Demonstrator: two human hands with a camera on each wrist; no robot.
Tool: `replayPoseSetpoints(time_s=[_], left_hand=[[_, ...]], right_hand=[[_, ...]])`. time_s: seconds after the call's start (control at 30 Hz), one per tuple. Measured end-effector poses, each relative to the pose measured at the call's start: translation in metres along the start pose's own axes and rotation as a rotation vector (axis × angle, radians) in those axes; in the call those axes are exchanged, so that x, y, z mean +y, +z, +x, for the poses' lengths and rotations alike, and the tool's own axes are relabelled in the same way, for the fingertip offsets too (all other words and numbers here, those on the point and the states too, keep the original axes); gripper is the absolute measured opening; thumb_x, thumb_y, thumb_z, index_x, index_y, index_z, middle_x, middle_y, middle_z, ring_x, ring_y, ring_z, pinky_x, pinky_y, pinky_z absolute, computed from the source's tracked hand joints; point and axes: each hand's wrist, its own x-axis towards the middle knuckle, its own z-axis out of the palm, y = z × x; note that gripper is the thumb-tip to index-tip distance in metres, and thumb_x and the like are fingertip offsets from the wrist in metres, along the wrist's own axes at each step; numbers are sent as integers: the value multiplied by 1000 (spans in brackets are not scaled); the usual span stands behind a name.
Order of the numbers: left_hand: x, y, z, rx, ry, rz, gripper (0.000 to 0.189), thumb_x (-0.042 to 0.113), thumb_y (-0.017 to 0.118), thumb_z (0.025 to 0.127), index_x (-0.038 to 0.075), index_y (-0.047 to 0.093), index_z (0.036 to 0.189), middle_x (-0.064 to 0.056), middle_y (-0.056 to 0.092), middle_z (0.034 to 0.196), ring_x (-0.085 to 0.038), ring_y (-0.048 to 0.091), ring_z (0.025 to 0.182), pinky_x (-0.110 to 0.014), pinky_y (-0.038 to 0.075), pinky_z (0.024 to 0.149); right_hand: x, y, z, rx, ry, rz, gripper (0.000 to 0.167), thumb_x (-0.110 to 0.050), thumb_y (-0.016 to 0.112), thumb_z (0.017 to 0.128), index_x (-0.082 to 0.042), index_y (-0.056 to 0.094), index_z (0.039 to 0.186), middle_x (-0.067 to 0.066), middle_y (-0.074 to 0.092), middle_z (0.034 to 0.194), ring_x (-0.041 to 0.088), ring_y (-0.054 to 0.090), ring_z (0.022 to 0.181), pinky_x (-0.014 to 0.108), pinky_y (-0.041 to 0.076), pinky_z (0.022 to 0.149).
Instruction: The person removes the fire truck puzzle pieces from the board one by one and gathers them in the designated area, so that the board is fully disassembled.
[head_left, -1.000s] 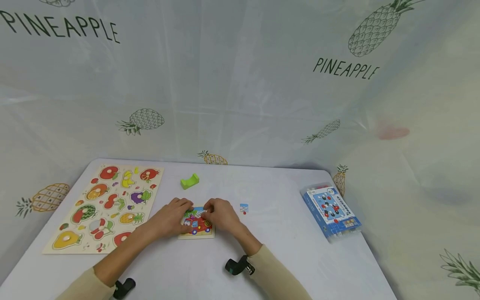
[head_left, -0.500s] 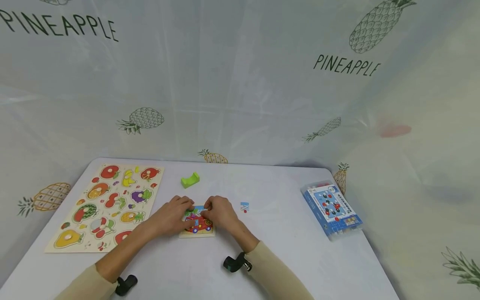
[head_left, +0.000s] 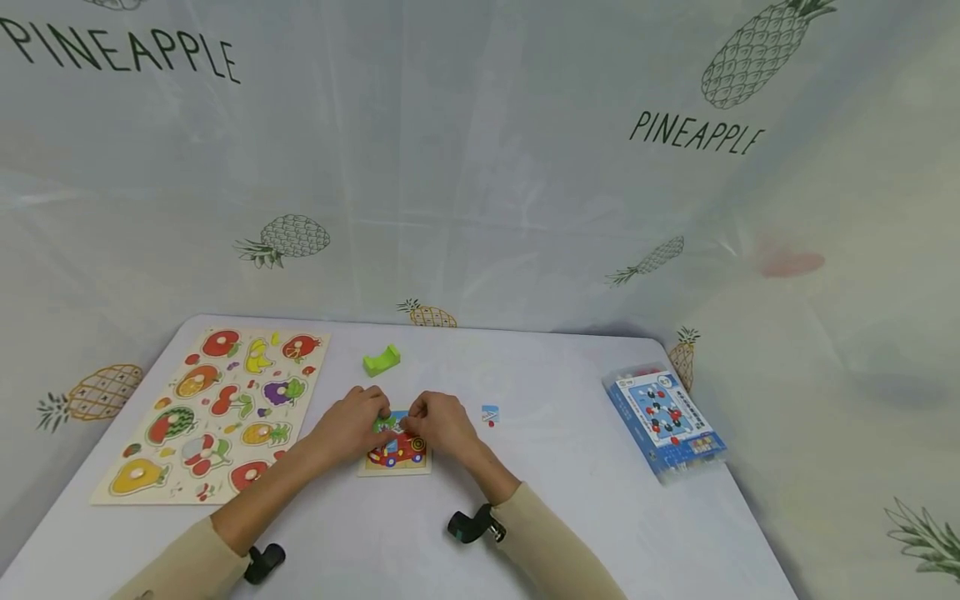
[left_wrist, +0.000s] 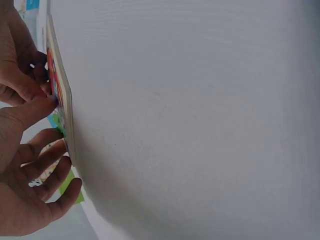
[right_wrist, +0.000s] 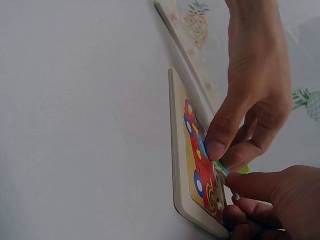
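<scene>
A small wooden jigsaw puzzle (head_left: pixel 396 468) with a red fire truck lies on the table between both hands. My left hand (head_left: pixel 348 427) is at its upper left; the thumb presses on the picture, and the other fingers lie loosely spread by the board's far edge in the left wrist view. From the right side, my right hand (head_left: pixel 441 423) pinches a small puzzle piece at the upper part of the picture; the fingers mostly hide it. In the right wrist view the thumb tips of the left hand (right_wrist: pixel 260 95) and right hand (right_wrist: pixel 295 200) nearly meet over the board (right_wrist: pixel 177 150).
A loose blue-and-white puzzle piece (head_left: pixel 490 414) lies right of the right hand. A green curved block (head_left: pixel 382 361) sits behind the puzzle. On the left is a large fruit peg board (head_left: pixel 172 467); a blue boxed set (head_left: pixel 664 421) lies at the right edge.
My left thumb has moved up from the truck's front to the upper part of the picture, and the left forearm has shifted slightly right. The right hand stays nearly still.
</scene>
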Motion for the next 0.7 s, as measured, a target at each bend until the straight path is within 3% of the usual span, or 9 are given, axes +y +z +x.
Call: replayPoseSetpoints(time_s=[0.3,0.57,0.7], left_hand=[[1,-2,2,-14,-17,-5,35,35,85,80,8,70,97,-5,64,106,-24,55,95,-43,55,78],[0,0,3,-21,-40,-9,36,36,86,79,9,69,96,-4,64,106,-24,54,95,-43,55,77],[0,0,3,-28,-47,-4,36,36,86,79,10,69,95,-4,63,107,-25,54,96,-44,55,77]], right_hand=[[2,0,2,11,4,58,14,-23,80,86,-15,68,86,-10,63,72,4,56,67,22,45,58],[2,0,4,14,-23,118,21,-17,76,88,-11,73,107,-11,68,73,2,60,64,21,47,60],[3,-6,2,7,-23,120,16,-20,74,91,-13,75,105,-9,70,76,3,62,67,22,49,60]])
